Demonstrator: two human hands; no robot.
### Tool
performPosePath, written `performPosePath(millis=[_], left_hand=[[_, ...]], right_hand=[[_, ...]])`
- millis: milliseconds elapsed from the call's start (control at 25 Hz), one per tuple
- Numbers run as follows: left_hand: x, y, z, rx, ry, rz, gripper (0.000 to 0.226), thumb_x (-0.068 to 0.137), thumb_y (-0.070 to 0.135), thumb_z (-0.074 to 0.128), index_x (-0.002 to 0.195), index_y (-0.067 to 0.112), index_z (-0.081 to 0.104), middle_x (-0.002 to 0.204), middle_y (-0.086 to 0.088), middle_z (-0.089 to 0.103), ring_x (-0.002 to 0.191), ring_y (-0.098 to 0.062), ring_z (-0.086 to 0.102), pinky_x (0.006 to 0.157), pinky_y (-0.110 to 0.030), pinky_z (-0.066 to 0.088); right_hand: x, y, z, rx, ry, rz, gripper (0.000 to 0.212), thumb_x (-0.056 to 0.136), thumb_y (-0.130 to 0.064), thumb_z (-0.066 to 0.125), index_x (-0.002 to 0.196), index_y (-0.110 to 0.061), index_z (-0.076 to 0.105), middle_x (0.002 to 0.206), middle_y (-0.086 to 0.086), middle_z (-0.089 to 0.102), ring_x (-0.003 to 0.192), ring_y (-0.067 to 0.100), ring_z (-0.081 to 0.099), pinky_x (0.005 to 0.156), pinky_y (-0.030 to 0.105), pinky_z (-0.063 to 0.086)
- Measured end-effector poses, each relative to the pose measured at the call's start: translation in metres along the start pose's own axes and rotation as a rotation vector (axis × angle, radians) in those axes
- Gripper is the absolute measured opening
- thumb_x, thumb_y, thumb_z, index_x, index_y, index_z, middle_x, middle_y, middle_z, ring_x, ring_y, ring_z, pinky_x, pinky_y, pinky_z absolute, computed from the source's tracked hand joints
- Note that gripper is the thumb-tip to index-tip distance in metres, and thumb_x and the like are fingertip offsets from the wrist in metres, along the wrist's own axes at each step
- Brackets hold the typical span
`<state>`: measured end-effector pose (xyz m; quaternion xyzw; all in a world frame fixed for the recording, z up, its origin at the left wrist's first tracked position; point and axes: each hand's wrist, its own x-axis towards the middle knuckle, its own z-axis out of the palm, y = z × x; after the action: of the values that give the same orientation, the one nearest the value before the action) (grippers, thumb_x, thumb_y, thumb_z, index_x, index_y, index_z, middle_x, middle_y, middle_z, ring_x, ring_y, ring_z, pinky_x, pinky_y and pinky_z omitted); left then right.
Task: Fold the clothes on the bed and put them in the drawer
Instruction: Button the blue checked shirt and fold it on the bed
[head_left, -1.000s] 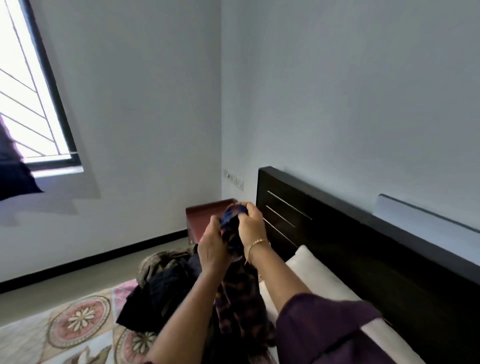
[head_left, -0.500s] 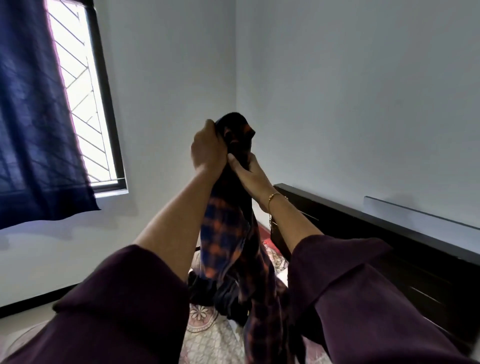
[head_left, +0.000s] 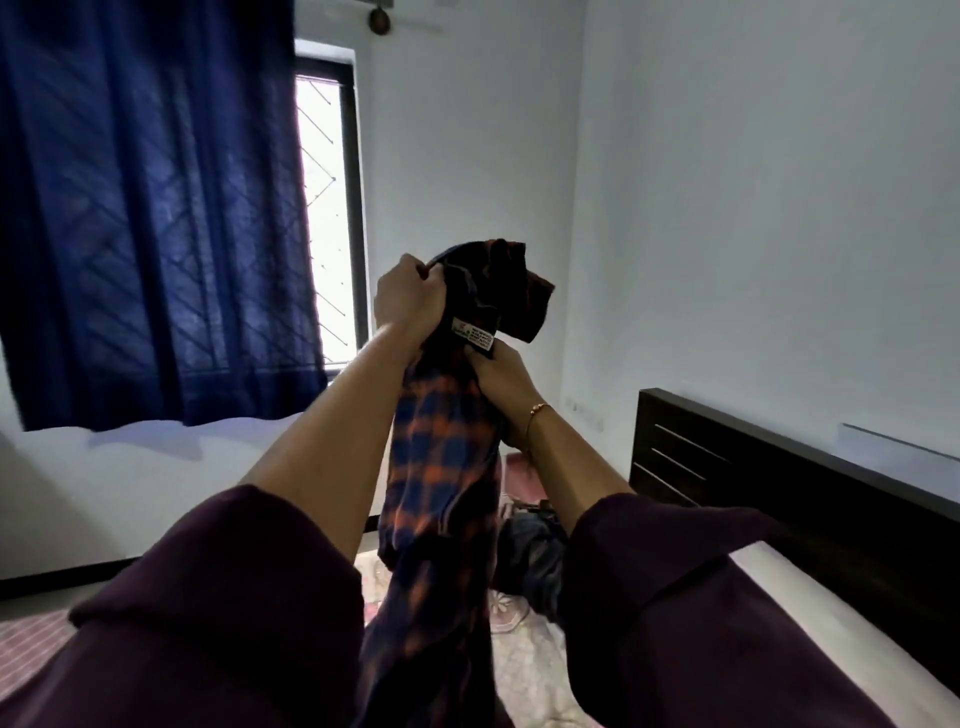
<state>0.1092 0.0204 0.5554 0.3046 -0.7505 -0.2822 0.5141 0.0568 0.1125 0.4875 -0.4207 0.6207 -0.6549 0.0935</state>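
Observation:
An orange and blue checked shirt (head_left: 441, 467) hangs in the air in front of me, its collar and white label at the top. My left hand (head_left: 408, 304) grips the shirt near the collar, raised high. My right hand (head_left: 501, 376) grips the cloth just below the label, slightly lower. The shirt's lower part drops between my purple sleeves toward the bed (head_left: 524, 670). A dark heap of other clothes (head_left: 535, 551) lies on the patterned bedsheet behind the shirt, partly hidden by my right arm.
A dark wooden headboard (head_left: 779, 483) runs along the right wall. A blue curtain (head_left: 145, 208) covers most of the window (head_left: 324, 218) at the left. A reddish bedside unit (head_left: 519, 470) shows a small part behind my right wrist.
Both hands have lifted the checked shirt up from the heap on the bed to head height. The view has tilted up and to the left, toward the curtain.

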Motion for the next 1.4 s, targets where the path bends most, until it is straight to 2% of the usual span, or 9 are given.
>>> performPosePath(millis=[120,200,320,560,720,840,1040,1240,1400], left_hand=[[-0.012,-0.046,-0.036,-0.195,-0.206,-0.149,0.046,0.09,0.039,0.054,0.125,0.009,0.051,0.121,-0.013,0.058,0.104,-0.026,0.058,0.084,-0.031,0.047],[-0.025,-0.073,-0.065,-0.262,-0.341,-0.261,0.055,0.089,0.048,0.053,0.127,0.008,0.047,0.118,-0.015,0.059,0.09,-0.024,0.059,0.073,-0.031,0.048],[-0.039,-0.11,-0.108,-0.272,-0.507,-0.334,0.046,0.095,0.051,0.042,0.114,0.011,0.056,0.096,-0.006,0.063,0.076,-0.014,0.058,0.059,-0.022,0.046],[-0.012,-0.16,-0.176,-0.511,-0.447,-0.335,0.027,0.101,0.028,0.034,0.098,0.017,0.059,0.09,-0.002,0.059,0.077,-0.016,0.055,0.064,-0.025,0.042],[0.024,-0.217,-0.213,-0.093,-0.757,-0.173,0.035,0.093,-0.001,0.043,0.123,0.017,0.048,0.089,-0.005,0.059,0.067,-0.012,0.059,0.062,-0.024,0.041],[0.037,-0.257,-0.221,0.204,-0.999,-0.162,0.039,0.091,-0.003,0.045,0.12,0.023,0.037,0.097,-0.008,0.063,0.061,-0.009,0.064,0.056,-0.021,0.043],[0.064,-0.315,-0.237,-0.05,-0.862,-0.249,0.027,0.098,0.004,0.036,0.111,0.009,0.059,0.086,-0.013,0.063,0.058,-0.019,0.065,0.049,-0.021,0.05],[0.09,-0.332,-0.25,-0.243,-0.332,-0.356,0.028,0.096,0.003,0.042,0.118,0.002,0.058,0.095,-0.014,0.061,0.062,-0.026,0.062,0.048,-0.027,0.056],[0.114,-0.321,-0.243,-0.378,-0.232,-0.491,0.051,0.087,0.053,0.04,0.13,0.028,0.049,0.125,-0.006,0.055,0.102,-0.032,0.059,0.085,-0.046,0.053]], right_hand=[[-0.012,-0.009,0.036,0.141,0.059,0.055,0.027,0.099,-0.014,0.041,0.118,-0.007,0.058,0.106,0.008,0.063,0.092,0.022,0.062,0.08,0.023,0.053],[-0.013,-0.021,0.067,0.247,0.1,0.123,0.027,0.098,-0.017,0.042,0.117,-0.007,0.059,0.111,0.02,0.064,0.1,0.033,0.063,0.091,0.042,0.052],[-0.016,-0.043,0.114,0.368,0.087,0.244,0.033,0.1,-0.022,0.04,0.128,-0.009,0.053,0.119,0.016,0.06,0.109,0.032,0.059,0.098,0.046,0.047],[0.009,-0.063,0.2,0.395,0.057,0.284,0.036,0.1,-0.028,0.04,0.127,-0.007,0.052,0.122,0.015,0.06,0.11,0.031,0.058,0.097,0.044,0.047],[0.036,-0.074,0.254,0.457,0.104,0.269,0.035,0.099,-0.03,0.044,0.123,-0.007,0.054,0.119,0.014,0.061,0.11,0.031,0.058,0.097,0.043,0.046],[0.046,-0.081,0.283,0.489,0.123,0.245,0.032,0.099,-0.03,0.044,0.119,-0.007,0.055,0.107,0.01,0.061,0.102,0.028,0.059,0.097,0.043,0.047],[0.058,-0.075,0.299,0.463,0.211,0.197,0.034,0.101,-0.027,0.04,0.128,-0.01,0.051,0.099,0.005,0.058,0.082,0.019,0.056,0.075,0.031,0.049],[0.075,-0.033,0.295,0.32,0.226,0.264,0.029,0.1,-0.033,0.038,0.119,-0.018,0.054,0.108,0.007,0.059,0.102,0.025,0.056,0.099,0.04,0.045],[0.08,0.005,0.297,-0.202,0.146,0.311,0.039,0.099,-0.026,0.038,0.127,-0.002,0.051,0.128,0.017,0.055,0.118,0.032,0.052,0.101,0.033,0.041]])
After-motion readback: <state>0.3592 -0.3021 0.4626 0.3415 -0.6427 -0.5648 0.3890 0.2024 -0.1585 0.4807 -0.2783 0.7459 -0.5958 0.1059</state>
